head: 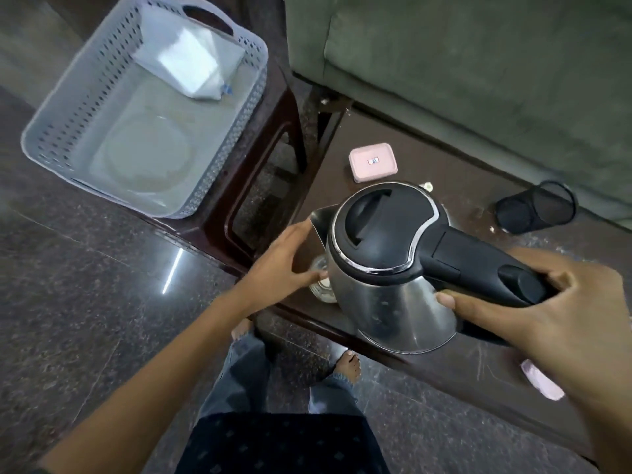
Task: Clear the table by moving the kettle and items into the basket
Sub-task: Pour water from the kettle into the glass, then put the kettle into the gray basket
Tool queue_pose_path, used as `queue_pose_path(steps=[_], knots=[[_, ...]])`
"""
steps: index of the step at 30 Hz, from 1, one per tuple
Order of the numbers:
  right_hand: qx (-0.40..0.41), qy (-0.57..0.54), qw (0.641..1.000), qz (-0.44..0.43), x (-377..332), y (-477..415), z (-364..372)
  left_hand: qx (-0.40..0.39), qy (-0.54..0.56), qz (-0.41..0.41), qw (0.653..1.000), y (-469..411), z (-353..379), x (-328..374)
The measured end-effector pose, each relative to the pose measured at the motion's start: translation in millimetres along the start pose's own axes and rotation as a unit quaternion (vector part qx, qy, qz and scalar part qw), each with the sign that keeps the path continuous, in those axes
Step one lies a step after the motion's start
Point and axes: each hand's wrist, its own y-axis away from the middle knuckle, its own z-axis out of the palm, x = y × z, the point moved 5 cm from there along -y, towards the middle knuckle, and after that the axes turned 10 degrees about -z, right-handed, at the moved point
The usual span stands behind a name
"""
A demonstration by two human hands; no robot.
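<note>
The kettle, steel-bodied with a black lid and handle, sits tilted over the near left corner of the dark surface. Whether its base touches the wood I cannot tell. The right hand wraps round the handle, with the thumb lying along its underside and the fingers curled over the top. The left hand is open, fingers straight and spread. Its fingertips meet the steel wall below the spout, with the thumb up by the spout's edge.

A small clear round thing lies half hidden between that hand and the kettle, and I cannot say what it is. Beyond the kettle lies a pink box with a tiny label too small to read. To the right, a black mesh holder lies on its side. Another pink item peeks out from under the right wrist, mostly covered.

The grey perforated basket stands to the left on a dark stool, apart from the surface. It holds a white packet and a faint clear disc. A green sofa runs behind.
</note>
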Motion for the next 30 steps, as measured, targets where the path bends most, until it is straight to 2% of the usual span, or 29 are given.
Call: queue_pose_path(steps=[4, 8, 14, 18, 23, 30], knots=[[0.024, -0.038, 0.998, -0.040, -50.2, -30.3, 33.9, 0.075, 0.102, 0.001, 0.992, 7.8, -109.0, 22.5], [0.047, -0.054, 0.995, -0.075, -98.0, -68.2, 77.6, 0.195, 0.108, 0.004, 0.975, 20.7, -224.0, 34.3], [0.080, -0.087, 0.982, -0.145, -178.2, -125.5, 157.8, 0.291, 0.199, -0.015, 0.936, 24.2, -325.5, 21.9], [0.065, -0.089, 0.979, -0.169, -200.7, -156.2, 216.5, 0.285, 0.268, -0.025, 0.920, 15.0, -344.1, 14.9], [0.023, -0.139, 0.979, -0.148, -185.9, -173.6, 273.9, 0.250, 0.339, -0.042, 0.906, 5.0, -352.8, -12.8], [-0.001, -0.172, 0.979, -0.113, -148.2, -178.8, 315.3, 0.235, 0.300, -0.059, 0.923, -4.0, -356.2, -47.9]])
